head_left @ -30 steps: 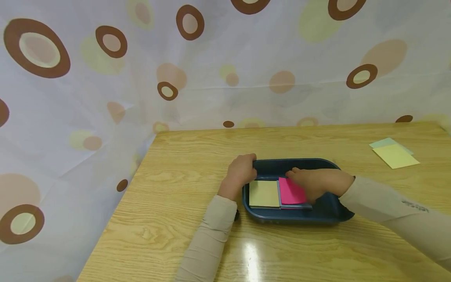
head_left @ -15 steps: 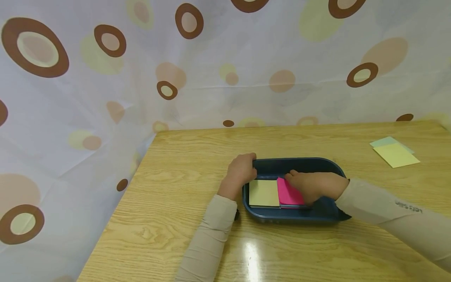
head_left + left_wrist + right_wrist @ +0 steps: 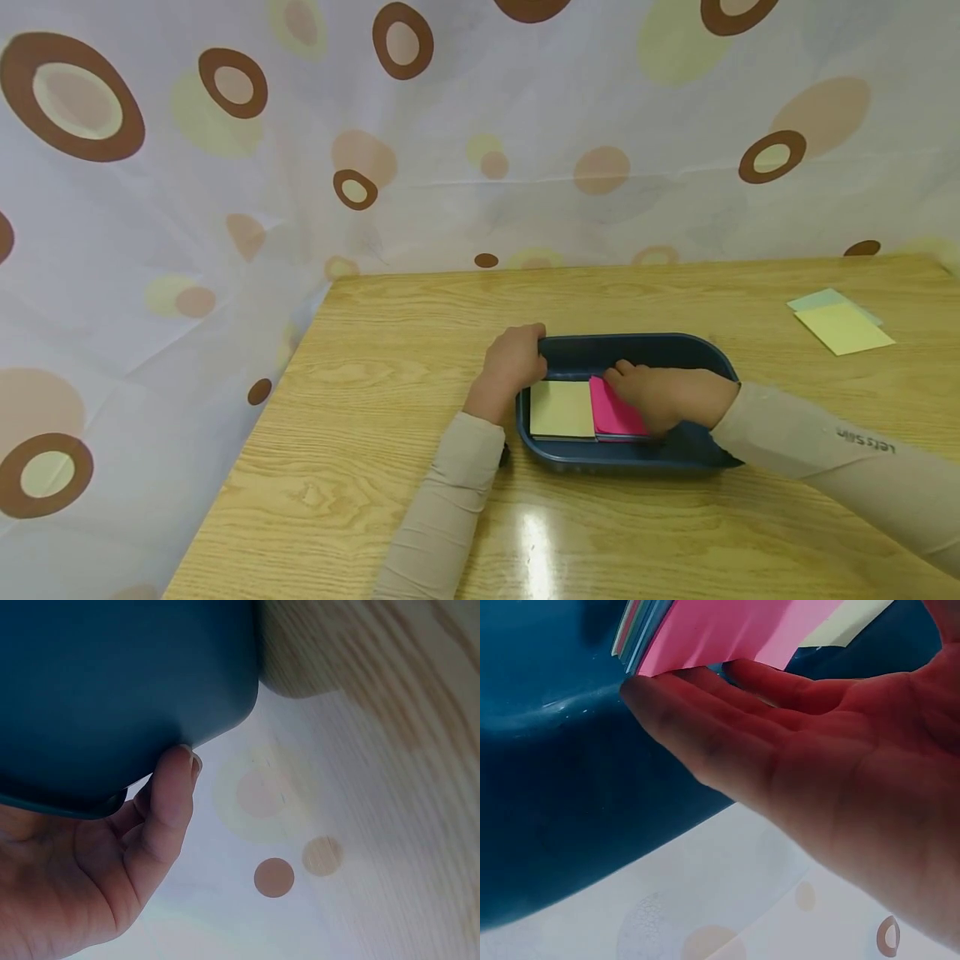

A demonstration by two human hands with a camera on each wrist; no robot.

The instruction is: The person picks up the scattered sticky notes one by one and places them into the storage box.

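Observation:
A dark blue tray (image 3: 626,460) stands on the table, holding square paper notes in two piles. My left hand (image 3: 513,362) grips its left rim; in the left wrist view the fingers (image 3: 169,802) curl round the edge. A pale yellow note (image 3: 562,408) tops the left pile. Beside it, a bright pink note (image 3: 613,410) lies on a pile with blue and other coloured edges. My right hand (image 3: 671,396) is inside the tray, over the right part of the pink note. The right wrist view shows nearly straight fingers (image 3: 697,742) touching the pink note's edge.
A yellow note (image 3: 847,329) partly covers a pale green one (image 3: 825,300) on the wooden table (image 3: 337,467) at the far right. Behind the table hangs a white sheet (image 3: 450,100) with brown and beige circles. The tray's right end is partly behind my right sleeve (image 3: 817,450).
The pink note has shifted slightly left and squared up with its pile, covering the blue strip seen at its left. My right hand has moved slightly with it. The left hand stays on the rim.

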